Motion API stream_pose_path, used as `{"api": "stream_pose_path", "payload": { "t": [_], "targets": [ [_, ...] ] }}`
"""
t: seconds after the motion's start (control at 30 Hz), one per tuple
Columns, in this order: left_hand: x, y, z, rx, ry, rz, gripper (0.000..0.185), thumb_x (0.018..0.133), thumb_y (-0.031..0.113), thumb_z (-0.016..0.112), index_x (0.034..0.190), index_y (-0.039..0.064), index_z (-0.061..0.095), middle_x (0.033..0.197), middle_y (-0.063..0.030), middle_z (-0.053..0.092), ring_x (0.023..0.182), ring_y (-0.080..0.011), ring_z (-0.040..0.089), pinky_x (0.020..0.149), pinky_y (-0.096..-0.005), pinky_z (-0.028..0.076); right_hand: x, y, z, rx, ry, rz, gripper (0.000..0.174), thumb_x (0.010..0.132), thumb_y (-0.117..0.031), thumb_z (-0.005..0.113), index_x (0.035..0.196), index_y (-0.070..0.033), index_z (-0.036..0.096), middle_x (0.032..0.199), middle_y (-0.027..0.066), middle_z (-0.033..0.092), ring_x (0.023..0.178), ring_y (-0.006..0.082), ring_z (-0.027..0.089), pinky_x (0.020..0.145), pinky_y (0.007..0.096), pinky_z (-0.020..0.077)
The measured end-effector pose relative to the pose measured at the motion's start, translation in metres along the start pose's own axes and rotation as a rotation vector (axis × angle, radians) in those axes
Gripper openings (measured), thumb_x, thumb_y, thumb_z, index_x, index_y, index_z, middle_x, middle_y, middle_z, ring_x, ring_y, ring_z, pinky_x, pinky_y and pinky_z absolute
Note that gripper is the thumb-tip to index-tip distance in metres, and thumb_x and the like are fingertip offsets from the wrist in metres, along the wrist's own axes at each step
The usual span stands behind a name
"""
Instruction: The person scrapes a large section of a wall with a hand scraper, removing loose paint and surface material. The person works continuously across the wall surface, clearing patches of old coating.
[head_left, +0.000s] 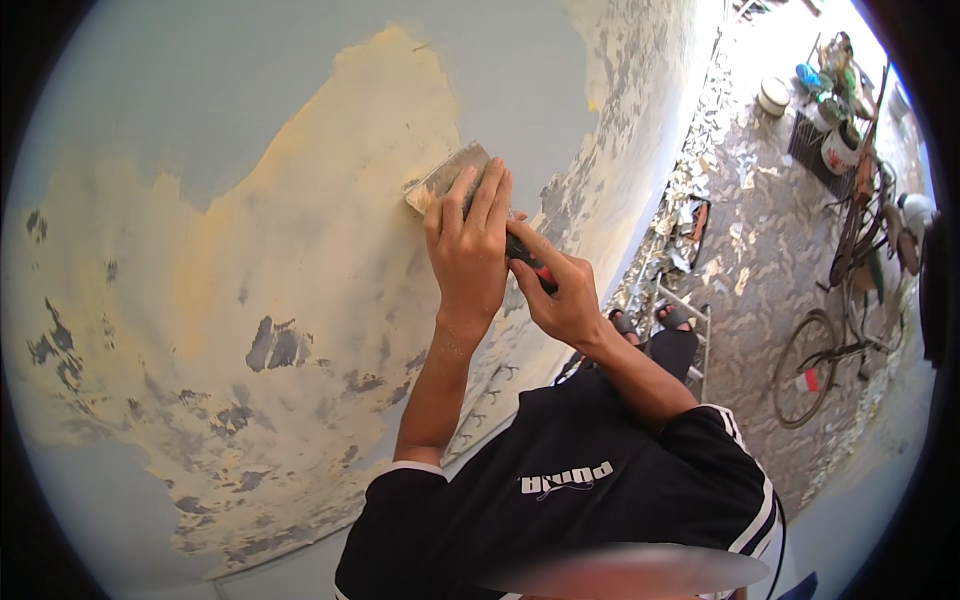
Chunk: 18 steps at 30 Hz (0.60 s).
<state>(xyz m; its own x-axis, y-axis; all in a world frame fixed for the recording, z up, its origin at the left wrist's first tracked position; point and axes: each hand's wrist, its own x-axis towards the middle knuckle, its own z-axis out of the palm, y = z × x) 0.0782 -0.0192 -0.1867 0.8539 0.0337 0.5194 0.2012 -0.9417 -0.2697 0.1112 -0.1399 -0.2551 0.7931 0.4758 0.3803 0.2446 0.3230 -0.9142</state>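
Note:
Against the wall (330, 217) lies a broad scraper (448, 174) with a dusty metal blade and a black-and-red handle. The handle is gripped by my right hand (559, 292). My left hand (472, 244) is laid over the blade, fingers pressing on its face and thumb by the handle's neck. Part of the blade and neck is hidden under the fingers. Around the blade the wall is bared to a cream-yellow layer with rough grey patches. Smooth pale blue-grey paint (517, 90) remains above and beside it.
My sandalled feet (673, 316) are on a metal ladder (705, 337). Paint flakes (712, 150) litter the patterned paved floor (739, 247) far below. A bicycle (806, 367), a white bucket (840, 150) and a round tub (773, 96) stand across from the wall.

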Motion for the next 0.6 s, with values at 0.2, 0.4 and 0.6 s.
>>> {"api": "stream_pose_path", "payload": {
  "t": [0.2,0.4,0.6],
  "targets": [
    [0.003,0.011,0.007,0.095,-0.015,0.008,0.045,0.089,0.020,0.077,0.131,0.007,0.073,0.141,0.0022,0.069,0.131,-0.0193,0.058,0.109,-0.0370,0.038,0.001,0.015,-0.015,0.068,-0.074,0.100,0.053,0.093,0.000,0.070,0.145,-0.008,0.061,0.095,0.0221,0.076,0.076,0.0320,0.077,0.068,0.0367,0.0599],
    [-0.014,0.004,0.005,0.091,-0.071,-0.004,0.045,0.090,0.019,0.076,0.133,0.007,0.072,0.145,0.0035,0.066,0.133,-0.0205,0.056,0.111,-0.0373,0.036,-0.010,0.025,0.002,0.059,0.004,-0.086,0.052,0.091,0.003,0.070,0.143,-0.001,0.062,0.102,0.0253,0.076,0.064,0.0251,0.071,0.062,0.0323,0.0539],
    [0.027,0.000,0.015,0.117,0.059,0.019,0.050,0.086,0.018,0.081,0.134,0.009,0.072,0.144,0.0029,0.067,0.134,-0.0229,0.054,0.111,-0.0411,0.034,0.035,0.024,-0.005,0.075,0.047,-0.169,0.053,0.092,0.003,0.070,0.144,-0.002,0.062,0.096,0.0254,0.075,0.064,0.0284,0.070,0.062,0.0345,0.0554]
  ]
}}
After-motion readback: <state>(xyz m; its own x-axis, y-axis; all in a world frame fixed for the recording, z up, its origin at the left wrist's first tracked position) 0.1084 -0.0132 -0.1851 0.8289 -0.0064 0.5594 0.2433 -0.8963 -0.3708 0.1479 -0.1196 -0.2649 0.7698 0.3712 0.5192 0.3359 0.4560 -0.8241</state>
